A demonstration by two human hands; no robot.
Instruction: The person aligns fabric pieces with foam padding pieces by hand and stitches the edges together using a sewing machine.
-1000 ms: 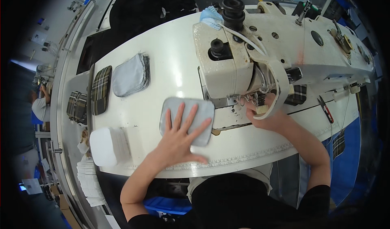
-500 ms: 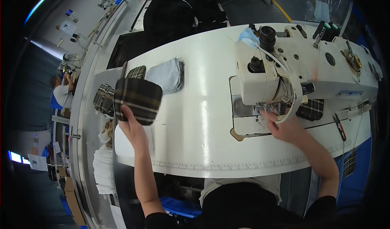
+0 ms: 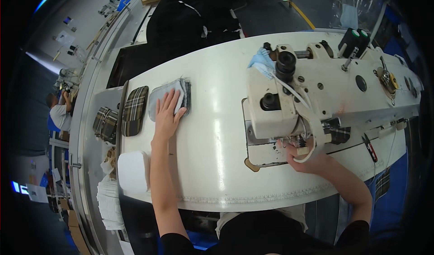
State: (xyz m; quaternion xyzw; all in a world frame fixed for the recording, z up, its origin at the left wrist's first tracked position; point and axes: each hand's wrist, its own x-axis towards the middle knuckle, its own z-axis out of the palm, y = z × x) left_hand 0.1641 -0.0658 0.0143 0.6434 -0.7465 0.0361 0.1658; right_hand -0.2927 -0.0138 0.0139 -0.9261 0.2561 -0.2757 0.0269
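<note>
My left hand [image 3: 167, 117] lies with fingers spread on a stack of pale grey-blue fabric pieces [image 3: 157, 94] with frayed, darker edges. Left of that stack, dark plaid fabric pieces [image 3: 135, 110] with rounded corners rest at the table's edge. My right hand [image 3: 312, 161] is curled beside the needle area of a white sewing machine [image 3: 275, 119]. Its fingertips are partly hidden by the presser foot and a white curved guard, so whatever they pinch cannot be made out. Another plaid piece [image 3: 340, 135] shows behind the needle area, partly covered by the machine.
A white rounded pad [image 3: 133, 171] sits at the table's left front. Red-handled thread snips [image 3: 370, 148] lie right of the machine. Beyond the left edge are a plaid bundle [image 3: 105, 124] and white cloth [image 3: 108, 200]. A person [image 3: 60, 110] sits far left.
My left hand has put the plaid piece down at the left edge and moved right onto the grey-blue stack. The right hand stays by the needle. The whole view has shifted slightly.
</note>
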